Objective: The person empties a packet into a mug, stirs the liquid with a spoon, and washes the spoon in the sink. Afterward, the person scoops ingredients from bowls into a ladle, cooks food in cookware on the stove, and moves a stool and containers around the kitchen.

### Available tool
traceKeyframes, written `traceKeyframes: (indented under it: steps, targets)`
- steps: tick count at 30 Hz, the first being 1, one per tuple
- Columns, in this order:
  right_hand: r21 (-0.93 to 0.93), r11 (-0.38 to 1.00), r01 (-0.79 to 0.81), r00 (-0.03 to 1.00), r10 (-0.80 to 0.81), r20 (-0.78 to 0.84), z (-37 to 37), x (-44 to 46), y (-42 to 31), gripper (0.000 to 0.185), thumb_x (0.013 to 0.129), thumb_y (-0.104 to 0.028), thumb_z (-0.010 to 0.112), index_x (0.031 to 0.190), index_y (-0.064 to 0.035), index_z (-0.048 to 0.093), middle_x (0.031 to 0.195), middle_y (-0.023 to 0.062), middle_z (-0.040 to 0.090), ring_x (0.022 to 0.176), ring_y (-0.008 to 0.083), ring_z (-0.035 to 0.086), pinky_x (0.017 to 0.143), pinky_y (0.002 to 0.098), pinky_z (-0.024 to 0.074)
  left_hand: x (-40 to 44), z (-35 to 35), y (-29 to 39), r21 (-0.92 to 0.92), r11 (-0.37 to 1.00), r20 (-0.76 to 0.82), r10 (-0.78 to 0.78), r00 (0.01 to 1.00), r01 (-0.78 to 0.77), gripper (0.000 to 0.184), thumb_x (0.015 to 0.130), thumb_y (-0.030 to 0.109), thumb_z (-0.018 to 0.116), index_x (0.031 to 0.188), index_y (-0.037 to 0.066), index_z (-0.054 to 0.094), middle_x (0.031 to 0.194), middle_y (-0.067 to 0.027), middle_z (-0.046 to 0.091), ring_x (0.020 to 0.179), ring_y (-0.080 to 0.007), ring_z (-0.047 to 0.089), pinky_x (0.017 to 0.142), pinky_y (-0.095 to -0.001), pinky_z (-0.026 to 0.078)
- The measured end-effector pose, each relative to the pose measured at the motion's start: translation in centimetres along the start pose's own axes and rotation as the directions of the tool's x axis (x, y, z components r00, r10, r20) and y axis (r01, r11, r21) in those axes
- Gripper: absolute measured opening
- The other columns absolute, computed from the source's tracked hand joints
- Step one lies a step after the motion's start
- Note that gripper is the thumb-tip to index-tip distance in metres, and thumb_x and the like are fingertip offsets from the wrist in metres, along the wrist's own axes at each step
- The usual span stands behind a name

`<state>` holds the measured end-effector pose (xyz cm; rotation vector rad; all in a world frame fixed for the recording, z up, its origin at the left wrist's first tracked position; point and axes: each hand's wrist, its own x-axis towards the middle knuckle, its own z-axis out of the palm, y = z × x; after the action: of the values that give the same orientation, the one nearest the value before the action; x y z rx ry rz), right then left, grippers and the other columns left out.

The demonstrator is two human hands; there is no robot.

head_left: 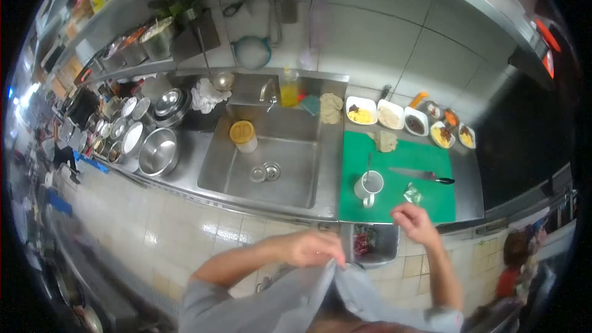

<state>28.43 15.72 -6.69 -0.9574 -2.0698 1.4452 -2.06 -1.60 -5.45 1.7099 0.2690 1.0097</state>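
My left hand [313,248] is closed on the front of the grey shirt [296,299], pulling the cloth up. My right hand [416,222] hangs at the front edge of the green cutting board [398,202], fingers curled together; whether anything is between them cannot be made out. Just beyond it lies a small crumpled clear-and-green wrapper [412,194]. On the board a white mug [369,189] stands upright with a thin utensil in it. Behind the wrapper lies a knife [421,174], its black handle to the right. A beige cloth [386,142] rests at the board's back edge.
Several small white dishes of food [390,114] stand behind the board. To the left is a steel sink [296,176] holding a yellow-lidded container [243,135]. Metal bowls [158,152] sit farther left. A grey bin [385,245] is below the counter edge. Shelves run overhead.
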Motion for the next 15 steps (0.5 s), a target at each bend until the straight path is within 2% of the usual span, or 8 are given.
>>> traceKeyframes:
  steps: [2,7,8,9,11,13,14,15]
  targets:
    - [-0.113,0.99,0.088,0.994,-0.08,0.072,-2.3,-0.7,-2.2,0.018,0.098,-0.017,0.064,0.102,0.0002,0.067,0.088,0.0037,0.068,0.08,0.0104,0.062,0.072,0.0263,0.052,0.0,2.0,-0.4,-0.009,0.982,-0.057,-0.188,0.981,0.188,0.026,0.093,-0.003,0.057,0.116,0.004,0.068,0.113,-0.0096,0.068,0.107,-0.0244,0.064,0.094,-0.0352,0.049]
    - [0.152,0.958,-0.243,0.969,0.235,0.071,-0.4,-5.0,3.0,0.018,0.096,-0.018,0.067,0.102,-0.0012,0.069,0.091,0.0041,0.069,0.081,0.0136,0.065,0.073,0.0279,0.0532,-3.3,4.1,0.6,-0.205,0.915,-0.021,-0.358,0.933,0.347,0.03,0.096,0.002,0.058,0.126,0.0,0.065,0.13,-0.0164,0.064,0.126,-0.0277,0.057,0.108,-0.0369,0.042]
    - [0.325,0.896,-0.304,0.949,0.315,0.017,0.9,-6.1,4.5,0.018,0.096,-0.019,0.068,0.104,-0.0024,0.069,0.091,0.0038,0.069,0.08,0.0145,0.065,0.072,0.0293,0.054,-5.8,4.8,-1.1,-0.381,0.815,-0.308,-0.557,0.771,0.437,0.033,0.098,0.006,0.057,0.129,0.0,0.062,0.133,-0.0169,0.063,0.128,-0.0282,0.056,0.108,-0.0366,0.042]
    - [0.489,0.801,-0.346,0.914,0.405,-0.015,2.5,-7.5,6.3,0.019,0.095,-0.02,0.069,0.105,-0.0037,0.069,0.092,0.0035,0.069,0.079,0.0154,0.065,0.071,0.0306,0.0548,-8.8,5.8,-3.3,-0.576,0.695,-0.505,-0.717,0.481,0.43,0.036,0.099,0.011,0.055,0.133,-0.001,0.06,0.135,-0.0174,0.061,0.13,-0.0287,0.054,0.109,-0.0363,0.041]
    - [0.624,0.705,-0.338,0.877,0.476,-0.063,5.7,-10.3,12.7,0.02,0.096,-0.022,0.069,0.107,-0.0058,0.068,0.091,0.0034,0.068,0.075,0.0158,0.065,0.069,0.0314,0.0552,-18.7,8.8,-11.0,0.019,0.465,-0.784,-0.543,0.302,0.885,0.048,0.103,0.026,0.052,0.142,0.0,0.05,0.141,-0.0177,0.057,0.13,-0.0297,0.054,0.108,-0.0364,0.042]
    - [0.617,0.62,-0.485,0.747,0.66,-0.077,8.2,-12.5,14.6,0.019,0.097,-0.023,0.067,0.106,-0.0065,0.066,0.09,0.0032,0.067,0.074,0.0152,0.064,0.067,0.031,0.0544,-24.2,14.6,-13.8,-0.391,-0.021,-0.562,-0.786,-0.257,0.92,0.044,0.106,0.029,0.044,0.137,0.0,0.055,0.143,-0.019,0.054,0.131,-0.0348,0.051,0.108,-0.0383,0.043]
    - [0.668,0.59,-0.454,0.742,0.665,-0.084,9.3,-13.2,15.6,0.019,0.097,-0.024,0.067,0.105,-0.0062,0.066,0.089,0.0028,0.067,0.074,0.0149,0.063,0.067,0.0308,0.0536,-25.7,15.6,-13.6,-0.425,-0.021,-0.556,-0.783,-0.279,0.905,0.044,0.106,0.029,0.044,0.137,0.0,0.055,0.143,-0.019,0.054,0.131,-0.0348,0.051,0.108,-0.0383,0.043]
    - [0.713,0.557,-0.426,0.734,0.673,-0.087,10.0,-14.1,17.3,0.019,0.098,-0.024,0.066,0.105,-0.006,0.066,0.087,0.0024,0.066,0.074,0.0147,0.062,0.066,0.0307,0.0528,-26.9,16.9,-13.2,-0.354,0.089,-0.586,-0.797,-0.147,0.931,0.044,0.106,0.031,0.043,0.135,0.001,0.055,0.143,-0.0185,0.054,0.13,-0.0354,0.052,0.106,-0.0388,0.043]
